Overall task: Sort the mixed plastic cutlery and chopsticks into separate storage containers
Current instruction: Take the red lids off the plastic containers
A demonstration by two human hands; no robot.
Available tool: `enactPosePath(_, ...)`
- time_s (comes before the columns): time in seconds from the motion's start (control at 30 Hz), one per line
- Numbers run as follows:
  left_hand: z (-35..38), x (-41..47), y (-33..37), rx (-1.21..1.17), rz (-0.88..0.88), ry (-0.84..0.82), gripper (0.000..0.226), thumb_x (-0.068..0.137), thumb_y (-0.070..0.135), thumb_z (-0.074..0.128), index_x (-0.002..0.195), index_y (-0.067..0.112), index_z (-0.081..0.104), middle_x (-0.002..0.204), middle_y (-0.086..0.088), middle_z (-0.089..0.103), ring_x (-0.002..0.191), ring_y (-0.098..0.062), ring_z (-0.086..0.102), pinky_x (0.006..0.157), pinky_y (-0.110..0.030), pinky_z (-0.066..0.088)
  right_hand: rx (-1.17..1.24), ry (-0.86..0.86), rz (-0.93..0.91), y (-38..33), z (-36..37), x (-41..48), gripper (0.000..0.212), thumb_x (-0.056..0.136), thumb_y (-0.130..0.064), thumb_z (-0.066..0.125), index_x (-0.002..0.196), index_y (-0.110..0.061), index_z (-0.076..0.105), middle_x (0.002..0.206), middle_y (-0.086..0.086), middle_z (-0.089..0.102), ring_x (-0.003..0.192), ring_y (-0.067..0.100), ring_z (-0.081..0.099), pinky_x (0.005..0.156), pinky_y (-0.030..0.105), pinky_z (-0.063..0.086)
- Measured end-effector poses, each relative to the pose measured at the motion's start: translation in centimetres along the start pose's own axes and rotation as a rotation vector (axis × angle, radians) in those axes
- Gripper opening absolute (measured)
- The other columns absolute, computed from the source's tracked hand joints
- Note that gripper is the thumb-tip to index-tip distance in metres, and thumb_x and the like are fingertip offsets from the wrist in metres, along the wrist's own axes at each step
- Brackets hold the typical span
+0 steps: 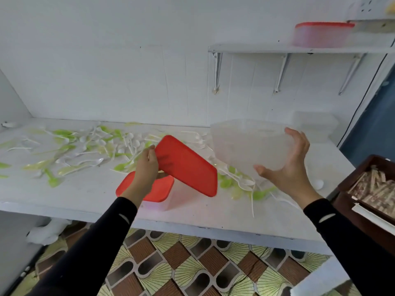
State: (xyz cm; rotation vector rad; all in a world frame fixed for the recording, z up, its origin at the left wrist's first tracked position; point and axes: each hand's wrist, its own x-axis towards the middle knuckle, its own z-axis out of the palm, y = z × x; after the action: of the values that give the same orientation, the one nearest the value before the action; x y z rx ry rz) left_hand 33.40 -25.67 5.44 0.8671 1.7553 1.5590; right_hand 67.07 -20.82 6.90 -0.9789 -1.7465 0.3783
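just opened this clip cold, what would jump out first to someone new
The bright red lid, held tilted in the left hand at centre, stands out most, with the clear container lifted in the right hand beside it. Behind them, white and green plastic cutlery lies strewn across the white counter.

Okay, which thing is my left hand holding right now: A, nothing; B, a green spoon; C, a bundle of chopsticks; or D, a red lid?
D: the left hand grips the red lid by its edge, tilted above the counter, while the right hand holds the clear tub.
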Motion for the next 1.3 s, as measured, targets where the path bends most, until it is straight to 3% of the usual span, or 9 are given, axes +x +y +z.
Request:
enactPosePath(0.07, 1.4, -2.5, -1.5, 0.001, -0.156, -0.177, 0.036, 0.105, 0.014, 0.027, 0.130, 0.022, 0.050, 0.089, -0.008, 0.052, 0.073, -0.021, 0.061, 0.054, -0.034, 0.060, 0.093, 0.004, 0.052, 0.2, -0.2, -0.2, 0.091, 0.054, -0.054, 0.075, 0.124, -0.060, 0.017, 0.139, 0.000, 0.018, 0.140, 0.022, 0.022, 0.116, 0.023, 0.024)
enactPosePath(0.13, 2.7, -4.8, -2.8, 0.048, -0.296, -0.316, 0.036, 0.104, 0.010, 0.028, 0.122, 0.010, 0.059, 0.102, -0.012, 0.052, 0.076, -0.024, 0.061, 0.053, -0.033, 0.060, 0.129, 0.004, 0.081, 0.2, -0.2, -0.7, 0.091, 0.055, -0.054, 0.076, 0.121, -0.065, 0.014, 0.137, -0.006, 0.019, 0.139, 0.019, 0.024, 0.116, 0.028, 0.026)
enactPosePath(0.23, 4.8, -6.5, -4.2, 0.100, -0.481, -0.444, 0.026, 0.103, 0.010, 0.042, 0.117, 0.000, 0.061, 0.117, -0.020, 0.054, 0.080, -0.031, 0.066, 0.055, -0.034, 0.060, 0.133, 0.044, 0.125, 0.7, -0.8, -1.4, 0.088, 0.056, -0.055, 0.074, 0.124, -0.052, 0.018, 0.137, -0.008, 0.019, 0.140, 0.015, 0.021, 0.108, 0.004, 0.018)
enactPosePath(0.5, 12.4, -4.9, -1.9, -0.254, -0.531, -0.402, 0.030, 0.099, -0.006, 0.027, 0.109, -0.009, 0.055, 0.095, -0.017, 0.064, 0.076, -0.027, 0.065, 0.054, -0.032, 0.060, 0.114, 0.076, 0.190, 0.2, -3.4, -1.8, 0.091, 0.058, -0.055, 0.074, 0.129, -0.050, 0.017, 0.136, -0.017, 0.019, 0.132, -0.012, 0.018, 0.106, 0.002, 0.016)
enactPosePath(0.7, 12.0, -5.3, -1.4, -0.107, -0.618, -0.523, 0.023, 0.099, -0.011, 0.032, 0.121, -0.010, 0.039, 0.116, -0.024, 0.052, 0.074, -0.038, 0.069, 0.052, -0.031, 0.060, 0.111, 0.065, 0.231, 1.2, -5.0, -2.9, 0.090, 0.060, -0.053, 0.079, 0.123, -0.066, 0.017, 0.143, -0.006, 0.020, 0.140, 0.016, 0.026, 0.118, 0.046, 0.027)
enactPosePath(0.87, 8.6, -6.4, -4.7, 0.044, -0.695, -0.709, 0.055, 0.098, -0.011, 0.038, 0.144, 0.019, 0.030, 0.122, -0.029, 0.051, 0.077, -0.039, 0.072, 0.061, -0.037, 0.062, 0.202, -0.101, 0.376, 3.2, -4.7, -5.1, 0.099, 0.053, -0.058, 0.084, 0.126, -0.047, 0.018, 0.136, -0.010, 0.029, 0.127, 0.006, 0.041, 0.106, 0.044, 0.041)
enactPosePath(0.97, 7.7, -6.5, -6.5, 0.148, -0.658, -0.729, 0.065, 0.097, -0.011, 0.039, 0.148, 0.023, 0.018, 0.116, -0.028, 0.056, 0.078, -0.036, 0.072, 0.065, -0.038, 0.062, 0.197, -0.239, 0.388, 3.8, -3.5, -7.5, 0.093, 0.055, -0.048, 0.084, 0.120, -0.054, 0.018, 0.136, -0.008, 0.027, 0.130, 0.021, 0.041, 0.106, 0.054, 0.043)
enactPosePath(1.1, 7.5, -6.9, -7.0, 0.255, -0.549, -0.726, 0.021, 0.102, 0.004, 0.036, 0.107, -0.001, 0.056, 0.099, -0.014, 0.062, 0.085, -0.025, 0.068, 0.081, -0.035, 0.060, 0.148, -0.438, 0.461, 4.1, -2.8, -10.1, 0.095, 0.055, -0.049, 0.082, 0.119, -0.064, 0.013, 0.148, -0.010, 0.015, 0.147, 0.016, 0.015, 0.118, 0.040, 0.026)
enactPosePath(1.3, 6.4, -6.4, -7.4, 0.295, -0.490, -0.606, 0.074, 0.102, 0.058, 0.013, 0.101, 0.006, 0.066, 0.093, -0.009, 0.067, 0.085, -0.021, 0.061, 0.079, -0.032, 0.051, 0.021, -0.601, 0.419, 5.7, -3.2, -13.5, 0.100, 0.068, -0.041, 0.082, 0.132, -0.054, 0.007, 0.157, -0.025, -0.010, 0.140, -0.016, 0.007, 0.114, 0.011, 0.018)
